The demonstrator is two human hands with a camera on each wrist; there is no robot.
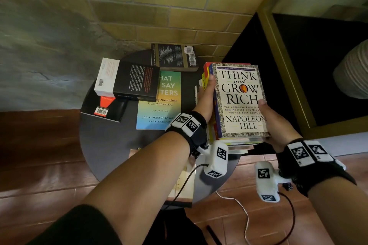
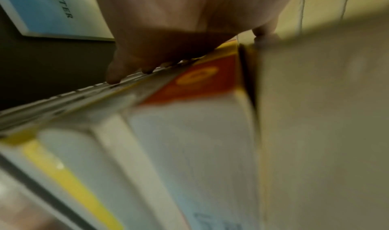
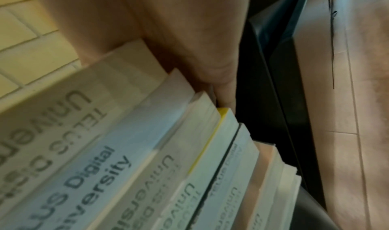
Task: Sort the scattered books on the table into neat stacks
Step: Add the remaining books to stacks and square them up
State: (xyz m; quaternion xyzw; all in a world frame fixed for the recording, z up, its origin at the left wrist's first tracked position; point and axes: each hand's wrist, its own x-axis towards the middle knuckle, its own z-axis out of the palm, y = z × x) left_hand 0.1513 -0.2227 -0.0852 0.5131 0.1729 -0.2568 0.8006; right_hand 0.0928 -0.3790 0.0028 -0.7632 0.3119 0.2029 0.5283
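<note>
A stack of books [image 1: 239, 101] topped by "Think and Grow Rich" stands at the right edge of the round dark table [image 1: 111, 145]. My left hand [image 1: 207, 101] grips the stack's left side, thumb at the top cover's edge; my right hand [image 1: 274, 123] grips the right side, thumb on the cover. In the left wrist view the fingertips [image 2: 113, 80] press on the stack's spines [image 2: 189, 133]. The right wrist view shows my fingers [image 3: 221, 87] against the page edges [image 3: 126, 150]. Scattered on the table are a teal-yellow book [image 1: 159, 103], a black book [image 1: 136, 81], a white book [image 1: 106, 76], a black-red book [image 1: 103, 110] and a dark book [image 1: 173, 57].
A beige book [image 1: 182, 189] overhangs the table's near edge under my left forearm. A brick wall rises just behind the table. A dark framed opening [image 1: 318, 65] stands to the right. Cables [image 1: 245, 215] hang over the tiled floor.
</note>
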